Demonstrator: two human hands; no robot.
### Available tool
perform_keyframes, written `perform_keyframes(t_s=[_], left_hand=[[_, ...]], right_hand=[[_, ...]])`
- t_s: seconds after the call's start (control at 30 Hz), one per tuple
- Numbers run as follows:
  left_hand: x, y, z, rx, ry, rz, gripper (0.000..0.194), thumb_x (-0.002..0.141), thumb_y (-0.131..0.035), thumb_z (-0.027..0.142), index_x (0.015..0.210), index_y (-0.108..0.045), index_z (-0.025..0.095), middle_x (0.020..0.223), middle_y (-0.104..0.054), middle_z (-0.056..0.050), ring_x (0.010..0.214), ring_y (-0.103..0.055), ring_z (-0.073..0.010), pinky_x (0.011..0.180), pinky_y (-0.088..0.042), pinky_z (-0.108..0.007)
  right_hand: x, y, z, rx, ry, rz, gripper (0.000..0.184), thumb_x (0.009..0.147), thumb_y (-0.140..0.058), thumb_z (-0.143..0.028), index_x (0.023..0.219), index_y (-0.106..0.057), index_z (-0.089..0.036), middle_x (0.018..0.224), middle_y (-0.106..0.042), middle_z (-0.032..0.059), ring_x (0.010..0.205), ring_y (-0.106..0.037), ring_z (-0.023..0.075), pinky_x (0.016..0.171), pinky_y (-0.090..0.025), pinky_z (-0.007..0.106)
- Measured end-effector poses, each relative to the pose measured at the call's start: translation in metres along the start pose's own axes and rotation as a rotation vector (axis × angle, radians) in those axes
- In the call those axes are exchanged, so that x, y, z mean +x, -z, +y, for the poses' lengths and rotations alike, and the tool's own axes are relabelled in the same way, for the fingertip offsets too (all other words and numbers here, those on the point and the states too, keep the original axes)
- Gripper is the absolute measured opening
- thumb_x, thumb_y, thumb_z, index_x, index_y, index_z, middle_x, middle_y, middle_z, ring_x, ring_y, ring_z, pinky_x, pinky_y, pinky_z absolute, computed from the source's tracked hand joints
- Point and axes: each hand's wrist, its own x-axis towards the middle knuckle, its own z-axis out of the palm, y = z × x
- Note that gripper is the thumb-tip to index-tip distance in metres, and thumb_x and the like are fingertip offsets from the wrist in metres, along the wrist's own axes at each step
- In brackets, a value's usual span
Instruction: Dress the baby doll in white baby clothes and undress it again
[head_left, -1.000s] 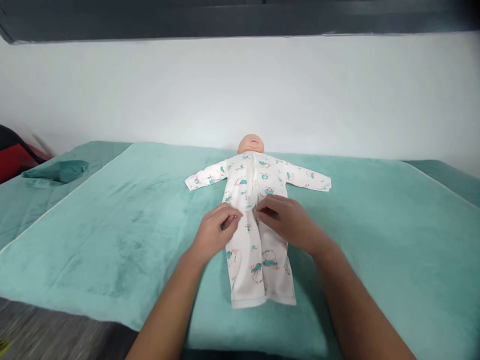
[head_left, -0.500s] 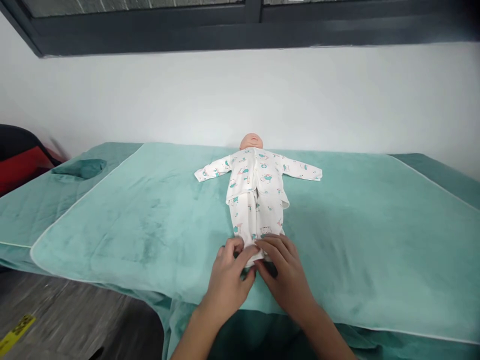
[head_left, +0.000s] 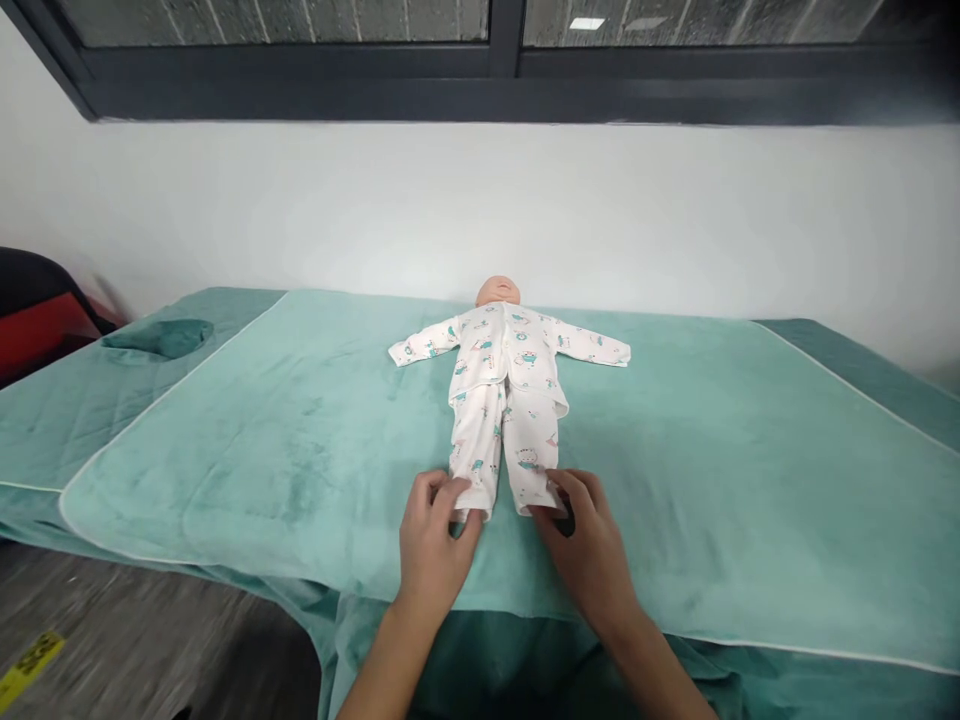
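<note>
A baby doll [head_left: 498, 291] lies on its back on the green covered bed, head toward the wall. It wears a white printed jacket [head_left: 491, 345] with both sleeves stretched out sideways. White printed trousers [head_left: 476, 440] cover its legs, which lie slightly apart; no feet show past the cuffs. My left hand [head_left: 439, 540] grips the left trouser cuff between thumb and fingers. My right hand [head_left: 589, 545] pinches the other cuff in the same way.
The green bed cover [head_left: 712, 470] spreads to both sides. A face-hole pad [head_left: 159, 340] lies at the left end, near a red and black chair [head_left: 45, 320]. Behind the bed are a white wall [head_left: 337, 210] and a dark window frame [head_left: 300, 95].
My hands have moved apart, each with a trouser cuff. The trouser legs, together before, now lie spread with a gap between them. The view has tilted up slightly.
</note>
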Motion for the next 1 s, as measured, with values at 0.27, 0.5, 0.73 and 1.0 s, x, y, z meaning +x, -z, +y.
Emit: perform_keyframes(t_s=[0.27,0.5,0.73,1.0], left_hand=[[-0.002,-0.008,0.012,-0.049,0.013,-0.011,0.019,0.083,-0.059,0.014,0.101,-0.060,0.020,0.095,-0.054,-0.005,0.079,-0.058,-0.0156,0.064,-0.050,-0.026],[-0.006,-0.010,0.015,0.067,-0.097,0.018,0.022,0.082,-0.056,0.008,0.099,-0.063,0.020,0.094,-0.052,-0.006,0.082,-0.053,-0.0175,0.066,-0.048,-0.028],[-0.010,-0.007,0.026,0.065,-0.234,-0.055,0.019,0.084,-0.061,0.009,0.099,-0.063,0.021,0.107,-0.055,-0.009,0.101,-0.051,-0.0241,0.084,-0.047,-0.040],[0.008,-0.001,0.006,0.061,-0.116,-0.200,0.034,0.082,-0.068,0.020,0.113,-0.054,0.021,0.107,-0.055,-0.009,0.096,-0.056,-0.0238,0.077,-0.050,-0.038]], right_hand=[[0.003,0.035,0.002,-0.051,0.200,0.052,0.020,0.092,-0.052,-0.012,0.106,-0.060,-0.024,0.098,-0.054,0.0048,0.083,-0.058,0.0149,0.068,-0.051,0.026],[-0.003,0.054,0.002,-0.087,0.238,0.001,0.019,0.092,-0.049,-0.009,0.098,-0.058,-0.024,0.096,-0.059,0.0029,0.083,-0.061,0.0138,0.070,-0.048,0.024],[-0.015,0.048,0.021,-0.137,0.072,-0.269,0.005,0.096,-0.051,-0.027,0.095,-0.055,-0.023,0.089,-0.060,0.0007,0.069,-0.058,0.0125,0.064,-0.045,0.025],[0.016,0.069,0.024,-0.076,-0.081,-0.375,0.028,0.098,-0.047,-0.044,0.080,-0.054,-0.023,0.071,-0.054,-0.0021,0.061,-0.049,0.0129,0.057,-0.039,0.025]])
